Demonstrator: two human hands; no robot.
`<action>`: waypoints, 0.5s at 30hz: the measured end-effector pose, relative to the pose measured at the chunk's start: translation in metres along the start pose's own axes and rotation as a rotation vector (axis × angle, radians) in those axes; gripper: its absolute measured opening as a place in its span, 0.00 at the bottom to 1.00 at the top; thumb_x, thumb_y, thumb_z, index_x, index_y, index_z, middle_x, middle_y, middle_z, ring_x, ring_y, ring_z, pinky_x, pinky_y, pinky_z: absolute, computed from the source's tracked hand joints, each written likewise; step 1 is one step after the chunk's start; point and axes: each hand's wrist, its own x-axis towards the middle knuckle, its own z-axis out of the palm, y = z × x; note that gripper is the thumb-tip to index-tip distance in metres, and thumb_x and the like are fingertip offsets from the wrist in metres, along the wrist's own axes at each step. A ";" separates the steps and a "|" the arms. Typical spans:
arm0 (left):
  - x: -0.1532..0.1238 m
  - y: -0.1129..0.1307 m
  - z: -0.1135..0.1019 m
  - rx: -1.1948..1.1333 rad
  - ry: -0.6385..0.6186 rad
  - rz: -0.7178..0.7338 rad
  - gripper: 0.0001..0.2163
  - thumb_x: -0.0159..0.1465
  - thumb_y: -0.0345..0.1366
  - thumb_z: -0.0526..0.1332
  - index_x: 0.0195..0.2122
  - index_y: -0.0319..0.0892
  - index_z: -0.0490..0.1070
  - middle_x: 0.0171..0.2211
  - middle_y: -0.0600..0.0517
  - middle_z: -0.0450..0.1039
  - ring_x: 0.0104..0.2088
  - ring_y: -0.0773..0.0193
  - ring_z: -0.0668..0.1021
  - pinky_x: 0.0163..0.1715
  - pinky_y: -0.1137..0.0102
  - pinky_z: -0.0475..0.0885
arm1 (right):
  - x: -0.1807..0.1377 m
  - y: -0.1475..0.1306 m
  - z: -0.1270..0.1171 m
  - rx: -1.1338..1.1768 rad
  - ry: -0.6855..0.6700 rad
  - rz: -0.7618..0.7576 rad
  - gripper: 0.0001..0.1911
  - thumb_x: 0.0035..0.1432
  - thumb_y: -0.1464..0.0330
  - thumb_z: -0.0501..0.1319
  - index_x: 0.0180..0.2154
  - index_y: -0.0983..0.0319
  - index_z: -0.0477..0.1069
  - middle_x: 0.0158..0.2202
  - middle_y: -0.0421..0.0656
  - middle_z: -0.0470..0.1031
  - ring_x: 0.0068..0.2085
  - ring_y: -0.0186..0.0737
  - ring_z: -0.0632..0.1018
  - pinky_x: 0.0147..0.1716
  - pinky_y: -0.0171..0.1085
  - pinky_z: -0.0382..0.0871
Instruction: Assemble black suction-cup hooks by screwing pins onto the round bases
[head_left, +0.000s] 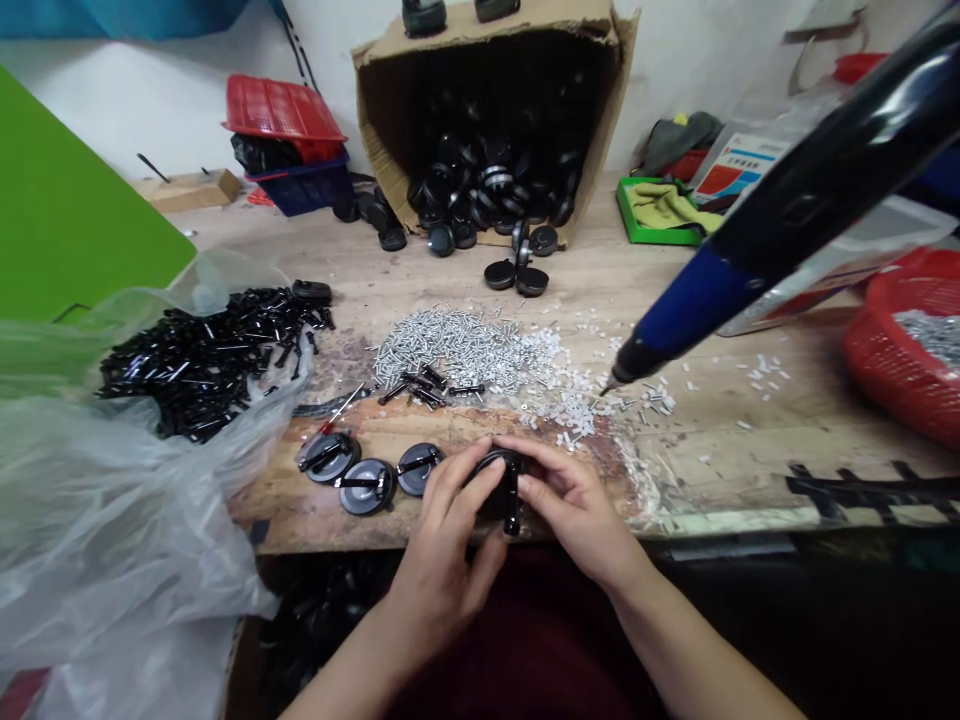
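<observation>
slips and knocks are the main risks

the round black disc with a glossy black bar [511,506] is at the front edge of the wood-topped table [731,455], gripped by the left hand [450,505] and the right hand [577,510]. should either grip loosen, it could drop over that edge. a leftward swing might knock the three dark grey discs with black bars [365,494] just beside. farther back, the loose white plastic bits [576,412] could scatter if brushed, and the overhanging black-and-blue screwdriver [690,292] might nick a raised hand.
</observation>
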 end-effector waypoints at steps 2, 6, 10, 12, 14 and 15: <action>-0.003 -0.001 0.002 0.025 -0.045 -0.023 0.33 0.60 0.31 0.61 0.64 0.43 0.47 0.63 0.38 0.51 0.63 0.52 0.58 0.59 0.55 0.60 | -0.001 0.002 0.006 0.109 0.002 0.051 0.17 0.56 0.71 0.60 0.47 0.51 0.72 0.52 0.40 0.74 0.53 0.39 0.74 0.54 0.44 0.68; -0.005 -0.008 0.013 0.154 0.016 -0.060 0.34 0.61 0.32 0.61 0.65 0.45 0.44 0.62 0.39 0.52 0.62 0.52 0.60 0.58 0.56 0.62 | -0.003 0.005 0.016 0.212 0.014 0.120 0.17 0.54 0.70 0.62 0.47 0.53 0.71 0.48 0.41 0.76 0.50 0.38 0.76 0.51 0.41 0.71; -0.002 -0.013 0.017 0.173 0.116 -0.065 0.30 0.61 0.29 0.60 0.62 0.45 0.51 0.56 0.41 0.59 0.57 0.54 0.65 0.55 0.58 0.65 | -0.003 0.007 0.021 0.207 0.020 0.162 0.17 0.54 0.69 0.63 0.47 0.55 0.71 0.46 0.42 0.77 0.48 0.38 0.77 0.49 0.39 0.71; 0.001 -0.013 0.016 0.131 0.143 -0.073 0.27 0.60 0.28 0.60 0.60 0.44 0.55 0.54 0.42 0.61 0.55 0.55 0.67 0.55 0.59 0.66 | -0.002 0.007 0.023 0.207 0.027 0.182 0.16 0.54 0.68 0.64 0.46 0.56 0.71 0.44 0.42 0.77 0.47 0.38 0.77 0.47 0.38 0.72; 0.004 -0.013 0.012 0.073 0.164 -0.103 0.25 0.59 0.28 0.61 0.58 0.42 0.58 0.53 0.42 0.62 0.53 0.57 0.69 0.54 0.61 0.67 | 0.001 0.006 0.024 0.197 0.032 0.195 0.16 0.53 0.66 0.64 0.46 0.56 0.71 0.42 0.41 0.78 0.45 0.38 0.77 0.45 0.37 0.72; 0.006 -0.012 0.009 0.040 0.178 -0.124 0.24 0.59 0.28 0.61 0.57 0.42 0.59 0.52 0.42 0.62 0.53 0.58 0.69 0.53 0.62 0.67 | 0.002 0.006 0.025 0.181 0.029 0.196 0.16 0.53 0.65 0.65 0.46 0.56 0.70 0.41 0.41 0.77 0.45 0.38 0.77 0.44 0.36 0.72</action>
